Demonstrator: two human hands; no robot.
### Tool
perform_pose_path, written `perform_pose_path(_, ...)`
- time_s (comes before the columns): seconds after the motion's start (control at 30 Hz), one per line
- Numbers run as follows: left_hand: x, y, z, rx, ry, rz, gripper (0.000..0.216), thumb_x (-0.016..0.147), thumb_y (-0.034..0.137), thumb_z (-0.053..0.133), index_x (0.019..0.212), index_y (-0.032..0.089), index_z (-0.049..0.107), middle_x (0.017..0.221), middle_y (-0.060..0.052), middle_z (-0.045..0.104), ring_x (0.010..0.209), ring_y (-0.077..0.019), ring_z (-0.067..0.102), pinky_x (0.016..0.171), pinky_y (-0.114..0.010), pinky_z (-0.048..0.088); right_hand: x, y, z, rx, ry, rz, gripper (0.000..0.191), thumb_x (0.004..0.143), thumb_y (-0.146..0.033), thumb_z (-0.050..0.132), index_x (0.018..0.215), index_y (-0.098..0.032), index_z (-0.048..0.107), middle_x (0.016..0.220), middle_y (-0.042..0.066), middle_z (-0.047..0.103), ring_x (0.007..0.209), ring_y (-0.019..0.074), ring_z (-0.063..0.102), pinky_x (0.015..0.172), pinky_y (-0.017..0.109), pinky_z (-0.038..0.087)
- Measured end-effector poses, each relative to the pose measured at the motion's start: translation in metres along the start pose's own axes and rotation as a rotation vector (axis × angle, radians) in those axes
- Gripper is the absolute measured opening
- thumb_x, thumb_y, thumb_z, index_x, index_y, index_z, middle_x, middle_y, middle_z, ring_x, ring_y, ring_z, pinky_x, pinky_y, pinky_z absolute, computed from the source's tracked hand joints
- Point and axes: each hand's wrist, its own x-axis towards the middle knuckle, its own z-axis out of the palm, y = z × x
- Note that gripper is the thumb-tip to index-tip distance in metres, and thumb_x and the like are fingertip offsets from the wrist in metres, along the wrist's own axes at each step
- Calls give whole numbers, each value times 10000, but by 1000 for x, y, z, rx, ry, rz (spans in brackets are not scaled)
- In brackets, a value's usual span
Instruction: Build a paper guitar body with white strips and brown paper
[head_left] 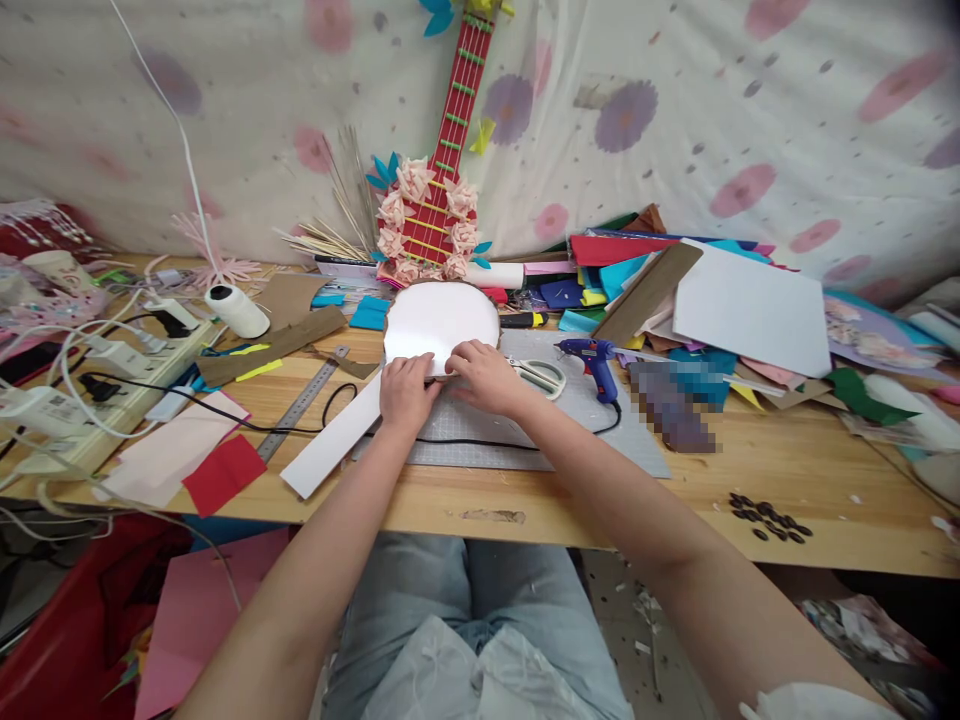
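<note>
A white rounded board cutout (442, 318) with a brown edge is tilted up over the cutting mat (622, 445). My left hand (407, 393) grips its near edge, fingers over the front. Close beside it, my right hand (484, 376) is closed on the same edge. A long white strip (330, 447) runs from under my left hand toward the table's front left; whether it is joined to the cutout is hidden. Scissors (541, 377) with pale handles lie just right of my right hand. Farther right is a blue glue gun (594, 362), its black cord crossing the mat.
A red paper guitar (427, 220) with pink flowers leans at the back. Left are a metal ruler (304, 402), red paper (223, 475), a thread spool (237, 311) and a power strip (112, 395). Dark beads (769, 517) lie right, below piled coloured sheets and a white board (752, 305).
</note>
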Motion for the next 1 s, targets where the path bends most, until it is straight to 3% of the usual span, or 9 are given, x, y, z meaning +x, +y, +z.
perform_pose_path(0.1,0,0,1,4,5,-1,389,777,306,623,1149,205,566,1045,-60,663,981,-257,514,857,-377,360,-3,3,7,-8,3,17,126,840,-228,545,932,-176,613,1024,96,583,960,232,454,802,341,361)
perform_pose_path(0.3,0,-2,5,0,33,18,381,786,354,617,1129,194,577,1036,-60,669,970,-255,518,850,-377,359,2,5,11,68,60,23,123,866,-178,492,869,-153,612,1052,102,581,1005,215,456,864,320,368)
perform_pose_path(0.5,1,-3,4,0,26,7,361,790,387,609,1094,194,592,1023,-61,673,965,-258,522,837,-382,361,8,3,10,109,-13,198,136,886,-207,460,923,-164,583,1055,89,564,916,184,530,691,275,395)
perform_pose_path(1.0,5,4,0,-36,6,-101,261,831,367,543,1040,231,620,1008,-48,677,981,-255,529,843,-378,361,16,-3,0,-12,-112,257,158,887,-270,448,904,-188,581,1055,89,563,875,200,573,587,284,390)
